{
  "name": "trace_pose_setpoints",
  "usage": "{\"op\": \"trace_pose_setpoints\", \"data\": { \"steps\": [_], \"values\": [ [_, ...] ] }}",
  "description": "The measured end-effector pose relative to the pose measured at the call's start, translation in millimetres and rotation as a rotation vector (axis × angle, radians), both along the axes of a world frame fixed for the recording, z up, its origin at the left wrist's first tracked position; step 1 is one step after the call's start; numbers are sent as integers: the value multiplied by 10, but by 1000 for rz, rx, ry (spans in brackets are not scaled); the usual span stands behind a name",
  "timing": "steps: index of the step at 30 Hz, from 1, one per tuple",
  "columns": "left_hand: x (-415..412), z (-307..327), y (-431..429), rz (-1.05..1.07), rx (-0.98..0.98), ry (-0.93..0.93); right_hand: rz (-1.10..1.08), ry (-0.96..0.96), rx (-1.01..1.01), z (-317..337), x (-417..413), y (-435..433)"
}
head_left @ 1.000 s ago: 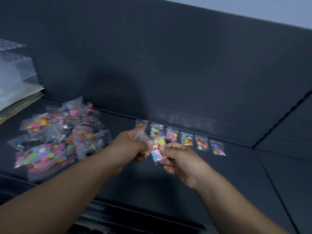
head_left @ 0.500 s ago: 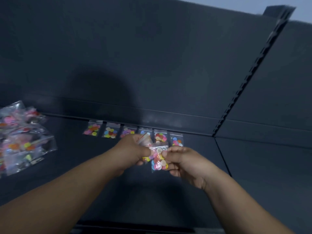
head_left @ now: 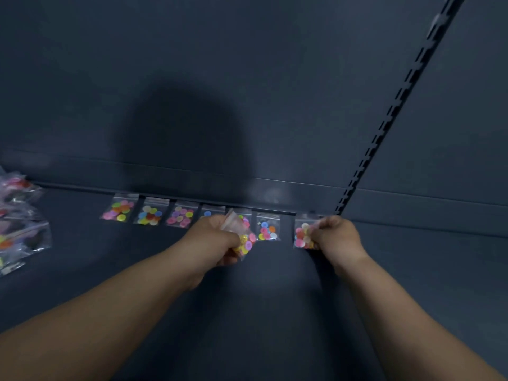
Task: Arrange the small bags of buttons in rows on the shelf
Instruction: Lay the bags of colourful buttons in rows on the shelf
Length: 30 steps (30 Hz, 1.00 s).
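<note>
Pinching a small bag of buttons with the right hand, at the right end of the row of bags along the back of the shelf. Gripping a bunch of bags in the left hand, in front of that row.

Occlusions and crops, head view

Loose pile of bags at the left end of the shelf is cut by the frame edge, count unreadable. In the row along the shelf's back edge, the fourth bag sits mostly behind the left hand. The fifth bag is part-covered by the held bundle, bag count unclear. Right hand hides the right side of the end bag; touching the shelf or not: can't tell. Buttons blurred throughout.
</note>
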<state>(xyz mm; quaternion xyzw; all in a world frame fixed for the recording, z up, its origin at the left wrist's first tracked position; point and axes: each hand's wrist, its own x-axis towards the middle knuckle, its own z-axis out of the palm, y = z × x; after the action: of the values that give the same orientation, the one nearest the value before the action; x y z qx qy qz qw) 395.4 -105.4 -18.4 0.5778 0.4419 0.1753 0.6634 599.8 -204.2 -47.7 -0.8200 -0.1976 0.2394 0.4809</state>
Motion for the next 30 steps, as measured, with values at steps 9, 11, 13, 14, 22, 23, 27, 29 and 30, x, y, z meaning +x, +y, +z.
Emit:
{"op": "trace_pose_setpoints", "data": {
  "steps": [9,11,13,14,22,23,27,29,30],
  "values": [
    [36,16,3,-1,28,17,157,-384,-226,7,-5,43],
    [33,25,-5,-6,36,14,193,-579,-281,18,-51,-10],
    [31,25,-3,-5,47,15,257,-749,-263,-13,-93,-64],
    [30,22,-1,-3,50,16,318,-804,-235,-53,-102,-76],
    [15,9,0,17,34,13,616,-839,-314,-236,-83,-38],
    [15,11,1,15,31,11,613,-845,-308,-234,-84,-31],
    [28,29,-6,15,29,1,610,-838,-303,-214,-108,-50],
    [41,42,-17,12,31,-3,550,-817,-215,-166,-159,-67],
    [53,46,-24,8,34,-9,511,-785,-152,-116,-198,-75]
  ]
}}
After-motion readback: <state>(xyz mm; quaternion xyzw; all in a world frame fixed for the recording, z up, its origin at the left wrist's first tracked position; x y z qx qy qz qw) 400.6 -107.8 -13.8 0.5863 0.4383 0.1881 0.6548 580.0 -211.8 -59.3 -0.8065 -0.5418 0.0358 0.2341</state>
